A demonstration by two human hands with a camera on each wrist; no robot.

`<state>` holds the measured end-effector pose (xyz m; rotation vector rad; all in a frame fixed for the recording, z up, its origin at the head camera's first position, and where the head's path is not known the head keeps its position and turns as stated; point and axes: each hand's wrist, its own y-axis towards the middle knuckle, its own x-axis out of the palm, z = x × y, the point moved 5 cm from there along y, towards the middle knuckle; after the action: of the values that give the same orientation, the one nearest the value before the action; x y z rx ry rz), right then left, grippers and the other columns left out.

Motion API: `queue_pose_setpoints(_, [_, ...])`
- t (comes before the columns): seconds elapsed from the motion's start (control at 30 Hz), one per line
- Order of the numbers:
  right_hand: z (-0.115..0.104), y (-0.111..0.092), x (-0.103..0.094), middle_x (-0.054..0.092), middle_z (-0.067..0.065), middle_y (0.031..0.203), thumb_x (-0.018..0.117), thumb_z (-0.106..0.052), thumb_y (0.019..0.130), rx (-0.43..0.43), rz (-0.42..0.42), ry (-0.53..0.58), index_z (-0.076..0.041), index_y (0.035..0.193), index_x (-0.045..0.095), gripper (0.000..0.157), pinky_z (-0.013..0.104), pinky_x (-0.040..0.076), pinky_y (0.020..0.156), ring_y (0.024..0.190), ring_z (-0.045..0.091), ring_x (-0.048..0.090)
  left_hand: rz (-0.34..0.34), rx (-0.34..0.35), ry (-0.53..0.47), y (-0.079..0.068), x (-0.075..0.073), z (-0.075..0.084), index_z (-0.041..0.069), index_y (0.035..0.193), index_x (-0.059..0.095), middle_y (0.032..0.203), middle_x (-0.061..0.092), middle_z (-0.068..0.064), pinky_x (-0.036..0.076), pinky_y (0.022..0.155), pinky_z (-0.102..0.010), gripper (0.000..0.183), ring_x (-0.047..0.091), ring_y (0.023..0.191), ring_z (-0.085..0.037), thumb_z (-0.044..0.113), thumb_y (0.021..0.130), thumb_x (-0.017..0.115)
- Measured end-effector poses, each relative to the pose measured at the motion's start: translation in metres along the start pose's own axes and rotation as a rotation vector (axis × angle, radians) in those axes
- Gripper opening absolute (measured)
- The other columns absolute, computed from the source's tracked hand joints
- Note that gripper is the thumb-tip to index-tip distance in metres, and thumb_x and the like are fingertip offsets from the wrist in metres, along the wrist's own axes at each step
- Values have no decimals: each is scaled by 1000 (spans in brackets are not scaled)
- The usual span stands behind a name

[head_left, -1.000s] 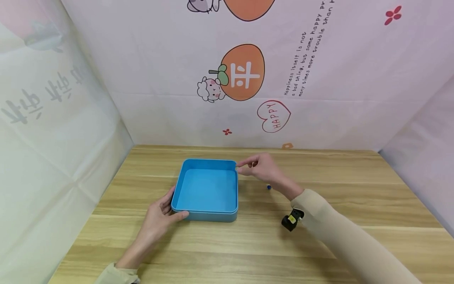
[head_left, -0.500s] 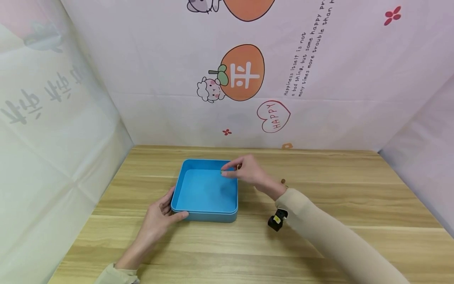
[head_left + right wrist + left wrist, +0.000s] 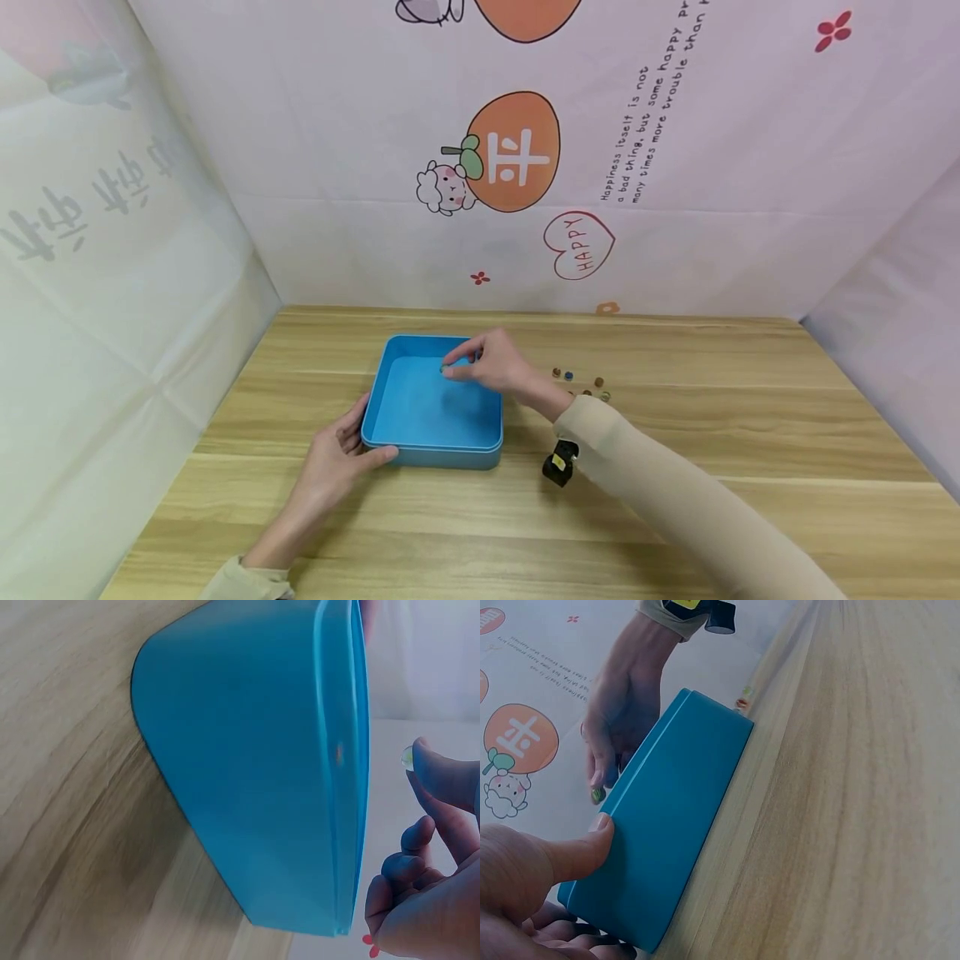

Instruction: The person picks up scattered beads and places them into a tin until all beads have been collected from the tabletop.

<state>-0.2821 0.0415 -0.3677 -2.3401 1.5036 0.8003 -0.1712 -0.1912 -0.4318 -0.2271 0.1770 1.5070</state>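
Note:
A square, shallow blue box [image 3: 450, 458] stands on the wooden table. At its front left corner my left hand [image 3: 333, 458] grips it, thumb on the front rim and fingers along the left side; the left wrist view shows this thumb [image 3: 585, 851] close up. My right hand [image 3: 495, 364] is over the box's far right part, pinching a small glass marble [image 3: 444, 368] between thumb and fingertip. In the right wrist view the marble [image 3: 407, 758] looks clear and shiny; in the left wrist view the same marble [image 3: 598, 795] shows green.
Several small round pieces, among them a blue one [image 3: 568, 376] and a brown one [image 3: 598, 382], lie on the table [image 3: 712, 433] right of the box, partly behind the right forearm. A printed cloth [image 3: 337, 167] hangs behind the table.
My right hand has moved left from beside the box's right rim to over its inside, carrying the marble. More small pieces show on the table. My left hand has stayed put.

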Motion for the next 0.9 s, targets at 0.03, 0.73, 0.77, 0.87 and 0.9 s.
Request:
queue_pose_setpoints(0.03, [-1,1,2,69,2,86,84,-13,93,-4,-1,-7,-5,104,85,13,25,34,57,72,19,51,-2,-3,-3,0,0,0,-2,165,27,169,27,-20,39,116,-41,95,35,150,-38,7,90,85])
queue_pose_setpoints(0.73, [-3,9,25,67,1,84,85,-14,93,37,-38,-23,-8,103,86,12,24,37,55,69,19,52,-4,-8,15,0,-1,0,-2,165,27,169,27,-20,40,115,-42,94,36,150,-37,8,91,85])
queue_pose_setpoints(0.77, [-3,9,26,66,1,82,85,-15,93,39,-39,-26,-9,103,86,12,23,37,55,69,18,52,-5,-6,17,0,-1,0,-2,165,27,169,27,-20,40,115,-42,94,36,150,-37,9,91,85])
queue_pose_setpoints(0.87, [-3,9,28,63,2,76,84,-16,93,36,-44,-40,-9,104,86,13,23,37,54,67,18,51,-6,-2,17,0,-1,0,-2,165,27,169,27,-20,40,115,-41,94,36,150,-37,9,91,85])
queue_pose_setpoints(0.9, [-2,9,28,63,2,76,84,-16,93,37,-46,-43,-9,104,86,13,23,36,54,66,18,51,-6,-1,17,0,-1,1,-2,165,27,169,27,-20,40,115,-41,94,36,150,-37,9,91,85])
